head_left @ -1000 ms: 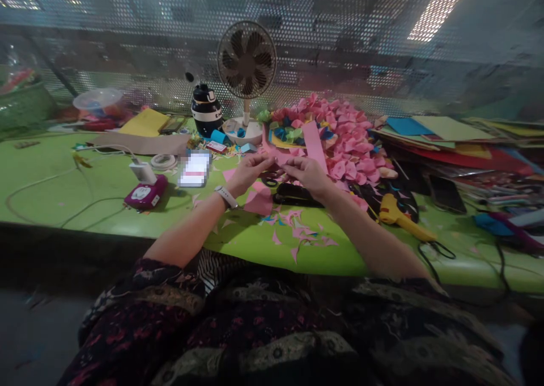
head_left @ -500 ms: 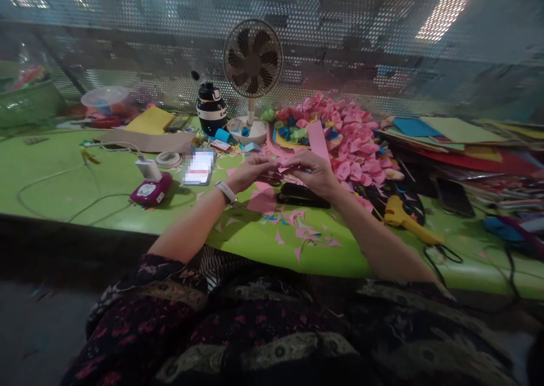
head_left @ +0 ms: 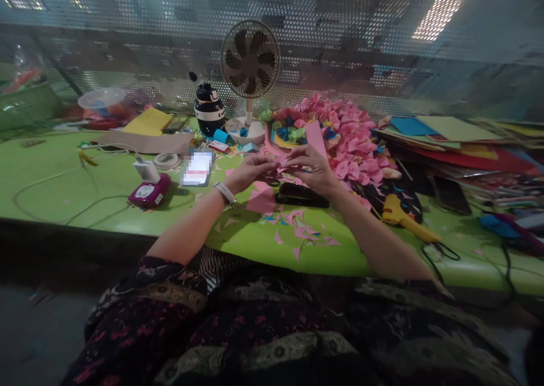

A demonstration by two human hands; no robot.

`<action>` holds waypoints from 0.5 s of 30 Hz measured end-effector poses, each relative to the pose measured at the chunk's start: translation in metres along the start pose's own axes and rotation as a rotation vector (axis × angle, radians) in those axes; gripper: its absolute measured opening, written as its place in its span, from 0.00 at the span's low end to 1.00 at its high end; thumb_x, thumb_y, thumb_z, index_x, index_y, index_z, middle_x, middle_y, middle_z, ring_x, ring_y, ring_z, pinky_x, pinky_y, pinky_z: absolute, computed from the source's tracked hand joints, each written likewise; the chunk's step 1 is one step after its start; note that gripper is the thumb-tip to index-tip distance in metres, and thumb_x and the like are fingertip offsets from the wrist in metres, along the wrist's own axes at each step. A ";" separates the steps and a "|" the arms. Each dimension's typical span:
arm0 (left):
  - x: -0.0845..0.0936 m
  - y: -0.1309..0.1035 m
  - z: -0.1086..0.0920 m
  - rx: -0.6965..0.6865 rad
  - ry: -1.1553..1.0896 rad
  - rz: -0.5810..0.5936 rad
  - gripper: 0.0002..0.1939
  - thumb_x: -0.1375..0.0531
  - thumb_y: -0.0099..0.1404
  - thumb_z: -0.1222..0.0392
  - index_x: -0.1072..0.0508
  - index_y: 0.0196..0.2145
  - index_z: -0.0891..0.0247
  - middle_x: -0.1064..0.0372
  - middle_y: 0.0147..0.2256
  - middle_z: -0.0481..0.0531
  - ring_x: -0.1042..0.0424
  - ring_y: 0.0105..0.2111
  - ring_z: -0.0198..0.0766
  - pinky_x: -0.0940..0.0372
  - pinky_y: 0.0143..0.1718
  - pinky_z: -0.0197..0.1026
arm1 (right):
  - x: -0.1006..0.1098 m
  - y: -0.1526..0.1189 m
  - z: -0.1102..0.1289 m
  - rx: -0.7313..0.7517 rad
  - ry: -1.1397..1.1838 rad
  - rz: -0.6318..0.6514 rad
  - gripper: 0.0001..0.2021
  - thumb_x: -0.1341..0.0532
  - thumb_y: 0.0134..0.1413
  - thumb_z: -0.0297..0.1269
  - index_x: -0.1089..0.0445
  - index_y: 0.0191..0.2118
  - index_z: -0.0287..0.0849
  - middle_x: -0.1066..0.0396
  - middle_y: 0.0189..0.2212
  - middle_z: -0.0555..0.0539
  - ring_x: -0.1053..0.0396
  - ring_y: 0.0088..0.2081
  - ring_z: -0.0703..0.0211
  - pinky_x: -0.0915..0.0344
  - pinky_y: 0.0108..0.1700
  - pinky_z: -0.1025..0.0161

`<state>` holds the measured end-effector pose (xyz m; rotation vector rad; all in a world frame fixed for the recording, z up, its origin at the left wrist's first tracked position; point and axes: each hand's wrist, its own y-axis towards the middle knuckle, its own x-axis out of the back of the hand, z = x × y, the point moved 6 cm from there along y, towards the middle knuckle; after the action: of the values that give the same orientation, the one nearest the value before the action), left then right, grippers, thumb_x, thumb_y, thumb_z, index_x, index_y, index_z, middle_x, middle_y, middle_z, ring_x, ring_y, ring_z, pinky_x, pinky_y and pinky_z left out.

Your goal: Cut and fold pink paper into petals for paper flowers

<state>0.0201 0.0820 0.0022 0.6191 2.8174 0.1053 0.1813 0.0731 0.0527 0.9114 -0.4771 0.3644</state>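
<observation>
My left hand (head_left: 251, 172) and my right hand (head_left: 311, 169) meet over the green table, fingertips almost together. Pinched between them is a small piece of pink paper (head_left: 280, 168), mostly hidden by the fingers. Under my right hand lies a black stapler-like tool (head_left: 302, 195), partly covered. A flat pink paper sheet (head_left: 260, 199) rests just below my left hand. Pink and blue paper scraps (head_left: 300, 225) are scattered nearer the table's front edge. Behind my right hand stands a pink paper strip (head_left: 315, 136), beside a large heap of folded pink paper pieces (head_left: 355, 134).
A fan (head_left: 250, 60) and a dark bottle (head_left: 209, 111) stand at the back. To the left are a lit phone (head_left: 198, 168) and a purple adapter (head_left: 148, 193) with cables. A yellow glue gun (head_left: 406, 219) and stacked coloured paper (head_left: 450, 131) occupy the right.
The whole view has shifted slightly. My right fingers have changed position a little around the pink paper; both hands stay at the same spot over the table.
</observation>
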 end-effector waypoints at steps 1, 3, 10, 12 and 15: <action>0.000 0.000 0.000 -0.003 0.014 0.005 0.19 0.27 0.54 0.51 0.24 0.33 0.69 0.23 0.29 0.51 0.22 0.30 0.34 0.27 0.34 0.36 | 0.000 0.000 -0.002 -0.016 0.000 -0.013 0.10 0.34 0.56 0.50 0.20 0.37 0.51 0.31 0.42 0.44 0.31 0.47 0.52 0.29 0.44 0.55; -0.001 0.001 0.001 -0.011 0.051 0.016 0.20 0.28 0.55 0.49 0.24 0.35 0.69 0.22 0.32 0.54 0.21 0.31 0.36 0.26 0.35 0.37 | 0.000 0.000 -0.005 -0.046 0.007 -0.041 0.13 0.34 0.56 0.53 0.21 0.37 0.50 0.30 0.42 0.44 0.31 0.46 0.52 0.29 0.40 0.57; -0.005 0.002 0.003 -0.030 0.152 0.084 0.20 0.34 0.64 0.50 0.25 0.45 0.70 0.21 0.37 0.59 0.20 0.35 0.38 0.25 0.39 0.41 | -0.005 -0.001 -0.011 -0.157 0.052 -0.122 0.19 0.35 0.54 0.58 0.26 0.33 0.44 0.28 0.37 0.44 0.30 0.41 0.53 0.31 0.39 0.58; -0.006 0.003 0.003 -0.044 0.169 0.091 0.18 0.35 0.65 0.52 0.25 0.46 0.70 0.21 0.39 0.59 0.19 0.36 0.39 0.24 0.40 0.42 | -0.007 -0.002 -0.014 -0.222 0.077 -0.126 0.21 0.35 0.53 0.59 0.27 0.33 0.43 0.29 0.33 0.45 0.30 0.37 0.55 0.32 0.37 0.58; -0.007 0.004 0.003 -0.043 0.170 0.111 0.16 0.36 0.66 0.55 0.25 0.46 0.70 0.22 0.40 0.59 0.19 0.38 0.40 0.24 0.41 0.43 | -0.009 -0.003 -0.018 -0.297 0.104 -0.095 0.21 0.34 0.51 0.59 0.29 0.33 0.42 0.29 0.31 0.46 0.31 0.34 0.57 0.33 0.35 0.59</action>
<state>0.0285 0.0829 0.0009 0.7909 2.9328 0.2490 0.1799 0.0850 0.0367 0.6212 -0.3789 0.2443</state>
